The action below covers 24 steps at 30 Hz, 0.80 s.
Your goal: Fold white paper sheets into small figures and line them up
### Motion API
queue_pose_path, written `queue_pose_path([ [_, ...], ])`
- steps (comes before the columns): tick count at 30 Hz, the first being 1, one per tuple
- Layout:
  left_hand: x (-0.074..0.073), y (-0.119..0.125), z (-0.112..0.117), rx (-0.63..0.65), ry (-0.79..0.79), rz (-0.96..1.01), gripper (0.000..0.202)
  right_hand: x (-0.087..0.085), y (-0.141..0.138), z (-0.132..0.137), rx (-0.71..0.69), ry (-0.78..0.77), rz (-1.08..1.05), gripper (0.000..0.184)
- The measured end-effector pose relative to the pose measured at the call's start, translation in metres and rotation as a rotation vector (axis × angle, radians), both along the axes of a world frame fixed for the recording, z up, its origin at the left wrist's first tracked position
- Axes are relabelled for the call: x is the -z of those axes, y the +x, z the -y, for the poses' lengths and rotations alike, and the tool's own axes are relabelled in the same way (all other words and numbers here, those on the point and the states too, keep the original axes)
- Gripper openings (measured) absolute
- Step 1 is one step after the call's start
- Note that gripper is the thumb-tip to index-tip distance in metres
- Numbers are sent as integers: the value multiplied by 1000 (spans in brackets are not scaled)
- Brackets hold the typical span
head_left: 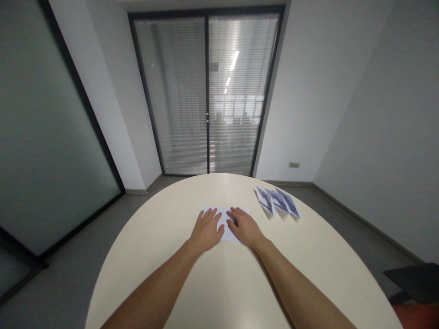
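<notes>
A white sheet of paper (pixel 228 235) lies flat near the middle of the round table, partly covered by both hands. My left hand (pixel 206 229) rests palm down on its left side, fingers spread and pointing away from me. On the right side of the sheet is my right hand (pixel 245 226), its fingers somewhat bent and apart, the fingertips turned in toward the middle. Neither hand grips anything that I can see. To the right and farther back, a zigzag-folded leaflet (pixel 277 201) with dark blue-grey printed patches stands on the tabletop.
The cream round table (pixel 154 256) has its far edge close to a glass door (pixel 206 91) with blinds. A dark chair part (pixel 413 278) with a red-orange seat shows at the lower right. Frosted glass panels (pixel 51 137) stand on the left.
</notes>
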State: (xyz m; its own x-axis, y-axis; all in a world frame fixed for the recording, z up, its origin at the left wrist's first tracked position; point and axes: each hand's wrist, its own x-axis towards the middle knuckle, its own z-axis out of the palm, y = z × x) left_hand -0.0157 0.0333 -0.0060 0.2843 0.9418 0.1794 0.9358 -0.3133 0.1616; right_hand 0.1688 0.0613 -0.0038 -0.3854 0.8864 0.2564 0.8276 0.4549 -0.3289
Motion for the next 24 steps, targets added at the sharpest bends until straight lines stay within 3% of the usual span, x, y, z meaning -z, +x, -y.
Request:
queue_pose_path([
  [8,3,3,-2,-29,-42,25,53,-2,6,4,6,27,82,49],
  [16,-1,10,9,-43,-136,-21,73,1,14,9,226,-125,167,65],
  [21,1,9,16,-10,-134,-14,81,-4,13,11,361,15,175,59],
  [24,1,7,17,-9,-118,-2,80,-7,10,13,207,123,146,50],
])
